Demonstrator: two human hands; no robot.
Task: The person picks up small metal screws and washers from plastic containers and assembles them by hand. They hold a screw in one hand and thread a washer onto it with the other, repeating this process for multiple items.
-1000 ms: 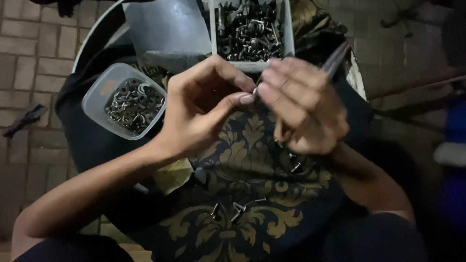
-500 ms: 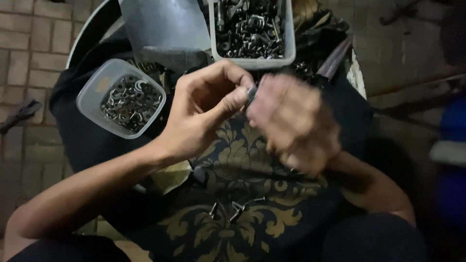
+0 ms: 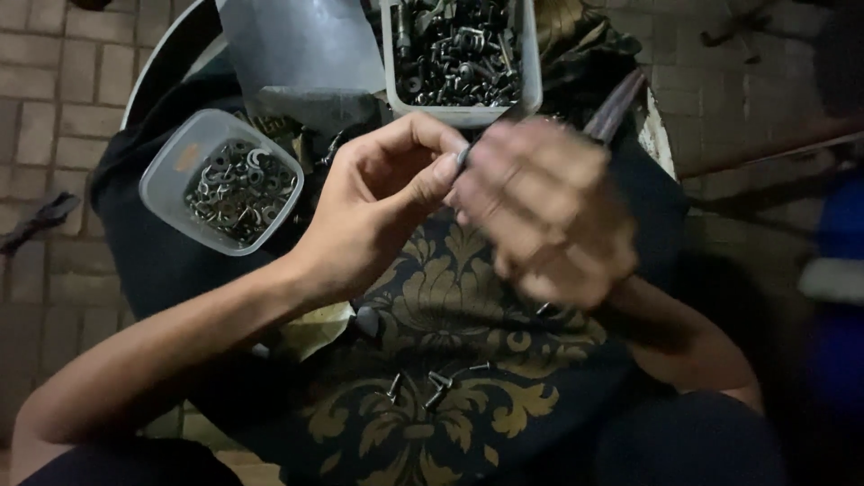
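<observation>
The left hand [image 3: 382,211] is pinching a small dark metal piece [image 3: 463,158] between thumb and forefinger, clamped on its lower end. The piece is lying just right of that hand, its long axis slanting up and to the right, toward the rectangular tub of parts [image 3: 461,112]. The right hand [image 3: 544,216] is blurring beside it, touching or nearly so; its grip cannot be determined.
</observation>
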